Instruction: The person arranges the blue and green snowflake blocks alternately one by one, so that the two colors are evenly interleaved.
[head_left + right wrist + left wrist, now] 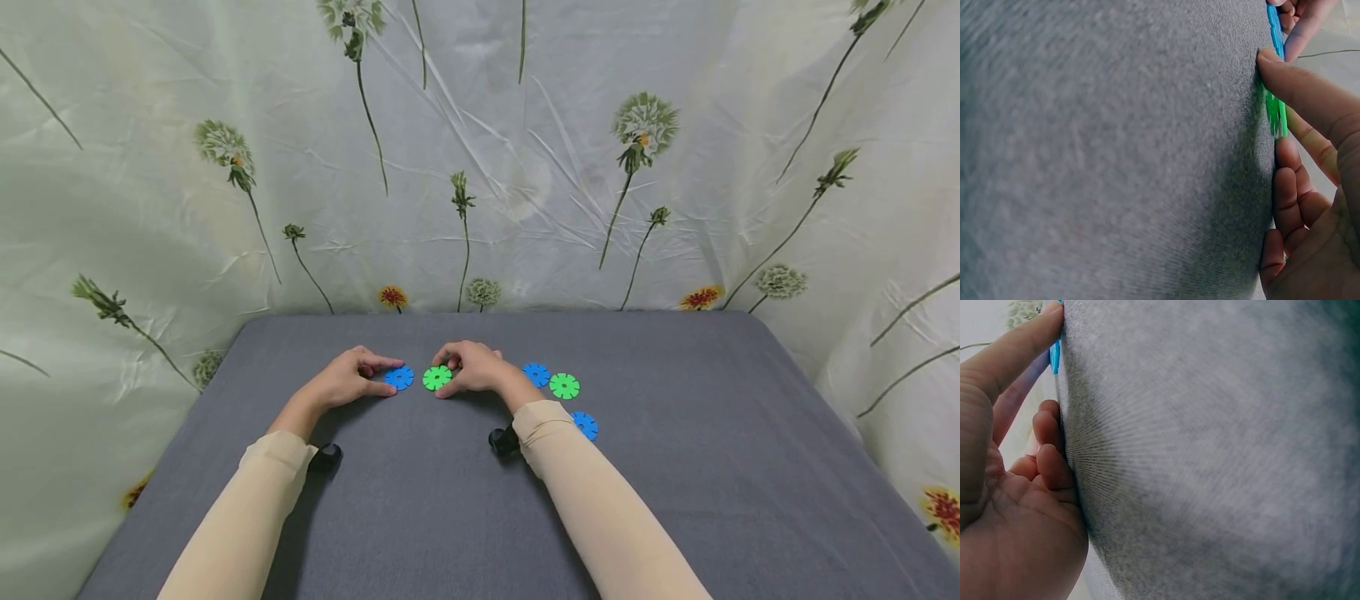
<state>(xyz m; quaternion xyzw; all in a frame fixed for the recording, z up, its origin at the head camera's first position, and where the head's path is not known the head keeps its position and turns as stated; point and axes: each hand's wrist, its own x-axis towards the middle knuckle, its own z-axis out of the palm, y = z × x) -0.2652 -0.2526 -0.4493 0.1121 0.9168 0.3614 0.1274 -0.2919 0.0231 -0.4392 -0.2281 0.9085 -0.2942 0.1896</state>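
Note:
Near the far middle of the table, a blue notched disc (401,377) lies between the thumb and index finger of my left hand (347,379), which pinches it by its rim. In the left wrist view only a sliver of that blue disc (1055,357) shows past the fingers. Just to its right, with a small gap between, my right hand (478,367) pinches a green notched disc (437,377) at its edges. The right wrist view shows this green disc (1283,119) edge-on, close to the cloth, partly covered by the thumb.
Right of my right hand lie a blue disc (536,374) and a green disc (564,386). Another blue disc (585,426) is partly hidden by my right sleeve (600,492). Grey cloth covers the table (420,517); a flowered curtain (525,208) hangs behind it.

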